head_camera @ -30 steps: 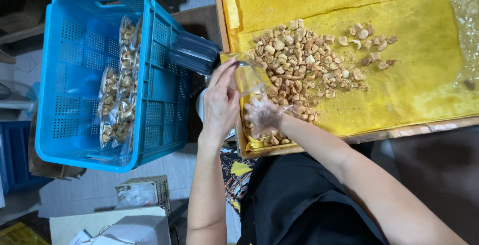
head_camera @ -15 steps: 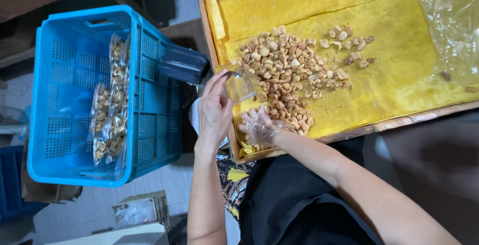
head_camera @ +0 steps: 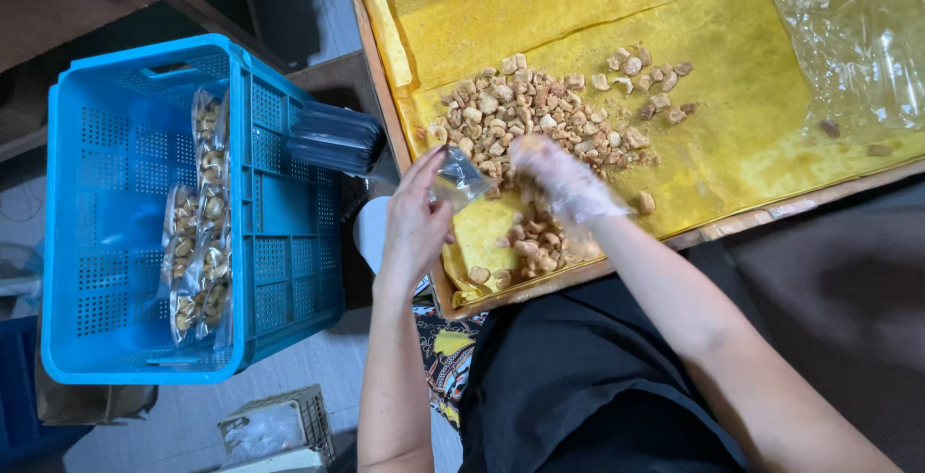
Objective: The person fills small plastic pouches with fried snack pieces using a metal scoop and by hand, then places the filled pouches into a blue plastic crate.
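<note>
The surface (head_camera: 771, 213), a wooden-edged tray lined with a yellow sheet (head_camera: 752, 126), runs out of frame above and to the right of both grips, so its full extent is hidden. Well to the left of the left grip stands a blue crate (head_camera: 125, 145) with perforated walls; a row of filled clear packs (head_camera: 198, 232) lies in it, their contents hard to make out through the glossy film. Between crate and surface, just left of the left grip, a stack of empty bags (head_camera: 332, 138) is partly hidden by the crate's rim. Crumpled clear plastic (head_camera: 848, 39) lies far right of the right grip, cut off by the edge. A heap of small pale brown pieces (head_camera: 540, 112) spreads just above both grips, with a smaller cluster below the right one. The left hand (head_camera: 416, 223) pinches a small clear bag (head_camera: 461, 179), held at the tray's near edge, its mouth toward the heap. The right hand (head_camera: 564, 179), in a thin clear glove and blurred, rests on the pieces; whether it is clenched on any I cannot tell.
</note>
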